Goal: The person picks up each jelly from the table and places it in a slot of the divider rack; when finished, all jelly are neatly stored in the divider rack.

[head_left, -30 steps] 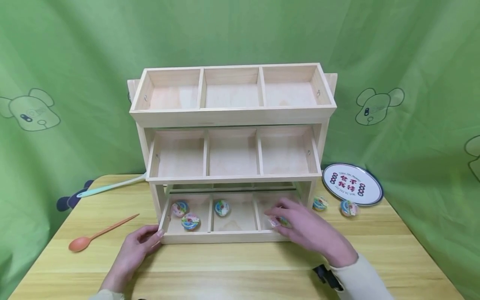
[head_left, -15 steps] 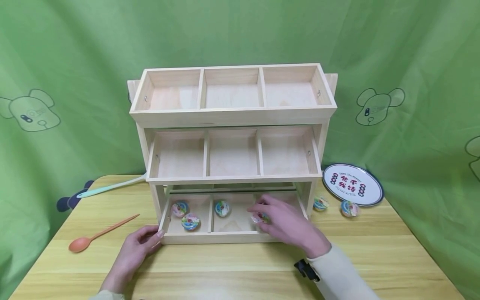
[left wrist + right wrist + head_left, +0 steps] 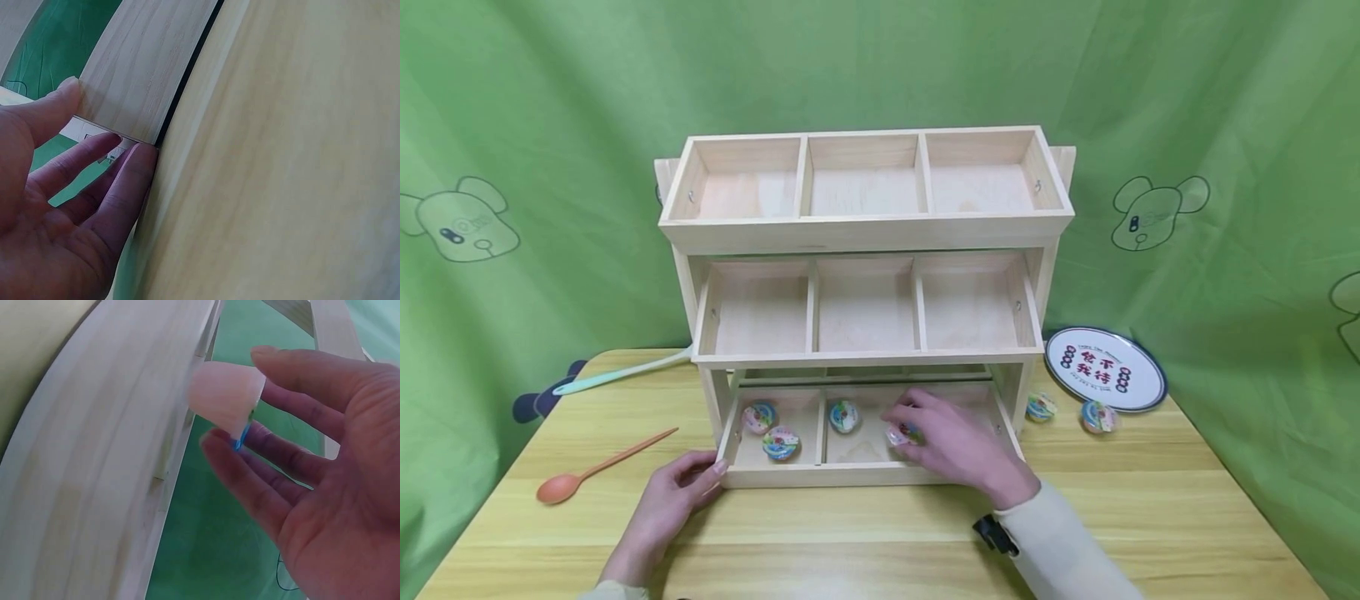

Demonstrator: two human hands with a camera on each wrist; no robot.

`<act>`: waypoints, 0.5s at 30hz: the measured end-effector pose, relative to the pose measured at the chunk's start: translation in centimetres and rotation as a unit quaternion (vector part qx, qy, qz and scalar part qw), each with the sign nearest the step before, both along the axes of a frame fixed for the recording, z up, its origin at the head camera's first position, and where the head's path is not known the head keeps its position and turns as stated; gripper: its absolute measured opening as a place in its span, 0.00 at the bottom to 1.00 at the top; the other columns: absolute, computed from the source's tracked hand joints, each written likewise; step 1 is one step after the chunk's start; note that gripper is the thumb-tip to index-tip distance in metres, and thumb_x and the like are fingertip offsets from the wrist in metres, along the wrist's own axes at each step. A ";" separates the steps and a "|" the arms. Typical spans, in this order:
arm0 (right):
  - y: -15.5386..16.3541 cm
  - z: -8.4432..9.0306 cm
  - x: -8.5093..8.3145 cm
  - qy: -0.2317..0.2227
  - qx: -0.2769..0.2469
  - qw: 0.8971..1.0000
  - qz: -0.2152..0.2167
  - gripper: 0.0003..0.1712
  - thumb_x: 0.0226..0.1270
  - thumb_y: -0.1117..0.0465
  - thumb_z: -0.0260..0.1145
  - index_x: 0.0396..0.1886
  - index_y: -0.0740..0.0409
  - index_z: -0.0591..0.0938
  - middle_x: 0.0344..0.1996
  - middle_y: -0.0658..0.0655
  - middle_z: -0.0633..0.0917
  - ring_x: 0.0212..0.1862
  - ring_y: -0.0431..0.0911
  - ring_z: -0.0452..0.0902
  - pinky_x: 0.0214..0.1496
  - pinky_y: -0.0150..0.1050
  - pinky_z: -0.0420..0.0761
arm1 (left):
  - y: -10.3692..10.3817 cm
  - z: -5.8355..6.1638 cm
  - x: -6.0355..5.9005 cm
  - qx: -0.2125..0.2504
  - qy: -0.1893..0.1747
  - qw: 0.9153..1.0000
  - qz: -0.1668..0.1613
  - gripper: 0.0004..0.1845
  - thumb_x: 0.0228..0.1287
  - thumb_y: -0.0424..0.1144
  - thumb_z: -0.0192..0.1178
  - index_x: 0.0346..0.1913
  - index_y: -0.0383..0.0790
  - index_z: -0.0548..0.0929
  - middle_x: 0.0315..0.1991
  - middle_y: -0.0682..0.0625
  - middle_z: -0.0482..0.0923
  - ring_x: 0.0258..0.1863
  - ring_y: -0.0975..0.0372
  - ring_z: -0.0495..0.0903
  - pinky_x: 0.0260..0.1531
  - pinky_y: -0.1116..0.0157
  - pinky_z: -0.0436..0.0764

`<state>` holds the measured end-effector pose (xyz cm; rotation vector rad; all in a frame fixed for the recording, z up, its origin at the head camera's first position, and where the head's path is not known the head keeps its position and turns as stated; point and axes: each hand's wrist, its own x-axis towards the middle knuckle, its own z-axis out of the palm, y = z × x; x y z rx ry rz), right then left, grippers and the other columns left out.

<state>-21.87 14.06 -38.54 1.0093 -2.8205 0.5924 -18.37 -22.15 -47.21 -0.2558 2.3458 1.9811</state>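
My right hand [image 3: 951, 442] pinches a jelly cup [image 3: 222, 394] between thumb and fingertips. The cup has a pink body and a printed, blue-edged lid. It hangs over the right part of the middle compartment of the bottom wooden tray [image 3: 850, 477], and the hand hides the divider there. At the tray's front left corner, my left hand [image 3: 670, 496] grips the end, thumb at the top edge and fingers lower down in the left wrist view. Two jelly cups [image 3: 781, 444] lie in the left compartment. One more jelly cup [image 3: 844, 416] lies at the back left of the middle compartment.
Two upper trays [image 3: 865, 235] of the wooden rack rise above the hands. Right of it are two loose jelly cups [image 3: 1099, 417] and an oval plate [image 3: 1105, 369]. An orange spoon [image 3: 559, 488] and a mint-green handle [image 3: 625, 372] lie on the left.
My right hand has carried the jelly cup leftward from the bottom tray's right compartment to over the middle one. The left hand stays at the tray's corner.
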 end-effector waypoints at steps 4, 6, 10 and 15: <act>-0.3 -0.4 -0.2 -0.010 -0.003 1.000 0.013 0.25 0.52 0.56 0.68 0.52 0.53 0.77 0.43 0.46 0.74 0.39 0.40 0.72 0.39 0.28 0.76 | 0.0 0.0 0.0 0.004 -0.001 1.000 0.000 0.27 0.53 0.43 0.64 0.52 0.28 0.73 0.45 0.38 0.73 0.41 0.58 0.76 0.43 0.67 0.79; -0.4 -0.5 -0.3 -0.015 -0.004 1.000 0.016 0.25 0.52 0.57 0.68 0.52 0.54 0.77 0.43 0.46 0.74 0.39 0.40 0.72 0.39 0.27 0.76 | 0.1 0.0 0.0 0.004 -0.002 1.000 -0.002 0.27 0.54 0.43 0.64 0.52 0.28 0.73 0.46 0.38 0.73 0.42 0.58 0.76 0.43 0.67 0.79; -0.8 -0.8 -0.4 -0.014 0.002 1.000 0.016 0.25 0.52 0.58 0.68 0.52 0.53 0.77 0.43 0.47 0.74 0.39 0.41 0.73 0.39 0.28 0.77 | 0.1 0.1 0.0 -0.005 0.000 1.000 -0.005 0.27 0.54 0.43 0.63 0.53 0.28 0.73 0.47 0.38 0.74 0.42 0.58 0.76 0.43 0.68 0.78; -1.4 -1.2 -0.6 -0.017 0.006 1.000 0.014 0.23 0.54 0.57 0.66 0.52 0.52 0.77 0.44 0.48 0.74 0.38 0.40 0.73 0.39 0.29 0.77 | 0.1 0.1 0.0 -0.006 0.002 1.000 -0.003 0.28 0.53 0.44 0.64 0.52 0.28 0.73 0.46 0.38 0.74 0.42 0.58 0.76 0.43 0.68 0.79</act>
